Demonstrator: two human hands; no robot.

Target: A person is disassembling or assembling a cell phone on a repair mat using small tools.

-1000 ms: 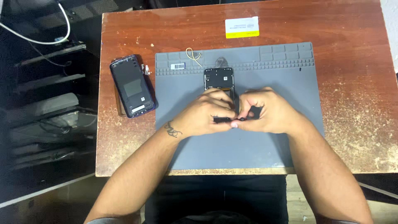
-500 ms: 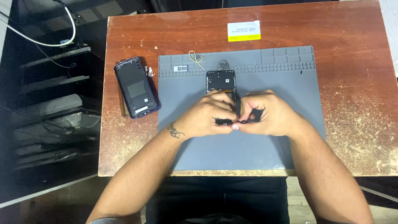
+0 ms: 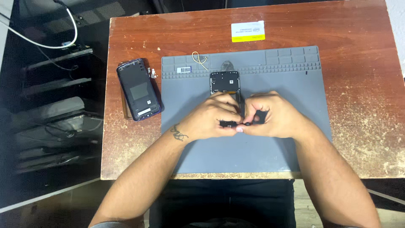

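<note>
A worn reddish-brown wooden table (image 3: 346,84) carries everything. Its varnish is scuffed pale along the right side and the near left edge. A grey silicone repair mat (image 3: 295,126) with small moulded compartments along its far edge covers the middle of the tabletop and reaches to the near edge. Just left of the mat, directly on the wood, lies a dark phone back cover (image 3: 138,89), slightly tilted. Beyond the mat's far edge rests a white and yellow card (image 3: 248,31), apart from the mat.
</note>
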